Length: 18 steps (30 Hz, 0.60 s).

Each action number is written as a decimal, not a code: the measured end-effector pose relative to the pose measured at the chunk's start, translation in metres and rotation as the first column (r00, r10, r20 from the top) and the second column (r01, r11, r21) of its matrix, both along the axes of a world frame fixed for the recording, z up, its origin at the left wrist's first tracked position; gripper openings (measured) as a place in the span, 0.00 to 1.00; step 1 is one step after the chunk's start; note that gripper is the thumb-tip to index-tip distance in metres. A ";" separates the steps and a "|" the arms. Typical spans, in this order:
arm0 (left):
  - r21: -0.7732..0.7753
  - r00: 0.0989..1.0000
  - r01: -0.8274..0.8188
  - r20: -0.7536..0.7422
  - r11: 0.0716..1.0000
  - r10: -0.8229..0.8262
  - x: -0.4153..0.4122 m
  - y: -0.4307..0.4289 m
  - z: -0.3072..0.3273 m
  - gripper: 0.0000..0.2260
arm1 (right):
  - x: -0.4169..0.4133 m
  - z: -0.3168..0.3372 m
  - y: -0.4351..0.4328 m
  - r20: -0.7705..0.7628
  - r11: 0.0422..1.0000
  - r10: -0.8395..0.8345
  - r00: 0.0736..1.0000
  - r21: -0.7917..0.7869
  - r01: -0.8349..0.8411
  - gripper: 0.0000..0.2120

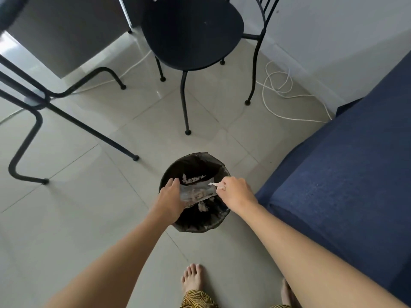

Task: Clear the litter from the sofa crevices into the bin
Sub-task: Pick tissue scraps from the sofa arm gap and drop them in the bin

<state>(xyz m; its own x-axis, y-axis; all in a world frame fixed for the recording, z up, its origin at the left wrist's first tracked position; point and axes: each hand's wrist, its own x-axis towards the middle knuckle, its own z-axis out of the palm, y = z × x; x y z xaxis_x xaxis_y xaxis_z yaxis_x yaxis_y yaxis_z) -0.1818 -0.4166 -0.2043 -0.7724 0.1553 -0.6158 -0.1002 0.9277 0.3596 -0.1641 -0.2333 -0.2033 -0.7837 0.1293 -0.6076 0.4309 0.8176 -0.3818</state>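
Observation:
A round bin (pixel 219 222) with a black liner stands on the tiled floor just left of the blue sofa (pixel 347 172). Both my hands are over its mouth. My left hand (pixel 170 200) holds one end of a grey sheet (pixel 195 193) heaped with pale scraps of litter. My right hand (pixel 236 192) pinches the sheet's other end together with a small white scrap (pixel 214 185). More pale scraps (pixel 192 179) lie inside the bin at its far side.
A black chair (pixel 191 32) stands beyond the bin, and black metal table or chair legs (pixel 29 138) stand at the left. A white cable (pixel 278 85) loops on the floor by the wall. My bare feet (pixel 192 277) are on the tiles below the bin.

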 end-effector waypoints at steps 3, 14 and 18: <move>-0.007 1.000 0.025 0.000 1.000 -0.025 -0.001 -0.006 0.003 0.27 | 0.002 0.000 -0.002 0.090 0.999 -0.005 0.996 -0.050 0.009 0.21; 0.025 0.990 0.130 -0.065 0.991 -0.128 -0.022 0.011 0.088 0.26 | -0.007 0.088 0.020 0.040 0.997 -0.004 0.999 -0.083 0.007 0.28; 0.001 0.959 0.223 -0.181 0.975 -0.219 -0.038 0.057 0.159 0.26 | -0.019 0.161 0.059 -0.064 1.000 -0.024 0.998 -0.003 0.024 0.30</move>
<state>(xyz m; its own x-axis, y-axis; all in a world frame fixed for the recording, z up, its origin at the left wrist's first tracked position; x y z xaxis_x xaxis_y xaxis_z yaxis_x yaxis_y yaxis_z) -0.2203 -0.3592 -0.0452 -0.8144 0.3460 -0.4658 0.1743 0.9116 0.3723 -0.1829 -0.1743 -0.0419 -0.8176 0.1468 -0.5567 0.4248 0.8065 -0.4112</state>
